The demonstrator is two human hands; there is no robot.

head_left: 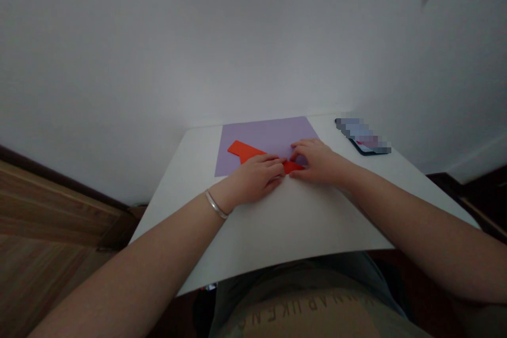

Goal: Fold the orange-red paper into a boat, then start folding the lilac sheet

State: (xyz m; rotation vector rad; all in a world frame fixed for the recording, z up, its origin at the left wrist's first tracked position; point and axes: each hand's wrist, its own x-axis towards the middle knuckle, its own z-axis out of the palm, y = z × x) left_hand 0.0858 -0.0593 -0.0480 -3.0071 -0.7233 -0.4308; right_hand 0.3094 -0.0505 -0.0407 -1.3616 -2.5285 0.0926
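Note:
A folded piece of orange paper (249,150) lies partly on a purple sheet (269,134) on the white table. My left hand (257,177), with a silver bracelet at the wrist, rests across the middle of the orange paper, its fingers laid fairly flat and covering that part. At the paper's right, pointed end, my right hand (315,161) curves its thumb and index finger around the tip, both touching the paper. The orange paper's left end sticks out past my left hand in a slanted, angular shape.
On the white table (293,227), a phone-like flat object (362,137), partly blurred out, lies at the back right. A pale wall (253,53) rises behind the table. Wooden furniture (51,211) stands at the left, and my body is against the table's front edge.

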